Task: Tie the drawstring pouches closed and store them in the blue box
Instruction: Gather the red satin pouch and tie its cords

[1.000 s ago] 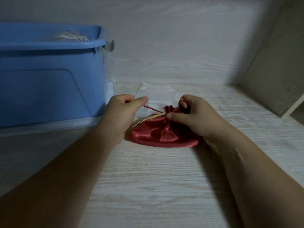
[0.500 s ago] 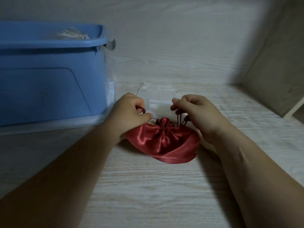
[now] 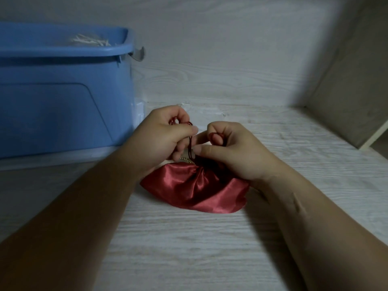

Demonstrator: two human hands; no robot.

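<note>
A red satin drawstring pouch (image 3: 195, 190) lies on the pale wooden surface, its mouth gathered tight toward the far side, with a bit of gold trim showing. My left hand (image 3: 161, 137) pinches one dark red drawstring (image 3: 190, 143) above the pouch's mouth. My right hand (image 3: 233, 150) holds the other red cord looped round its curled fingers. The two hands nearly touch over the gathered neck. The blue box (image 3: 63, 87) stands at the left, open at the top, with white cords (image 3: 90, 40) of something inside showing over its rim.
A white pouch (image 3: 210, 112) lies flat behind my hands, mostly hidden. A wood-grain back wall rises behind it, and a side panel (image 3: 357, 91) closes the space on the right. The box sits on a clear lid or tray (image 3: 138, 114).
My hands have come together over the pouch's neck, bringing the cords close. The pouch has slid nearer to me and its mouth is drawn tighter.
</note>
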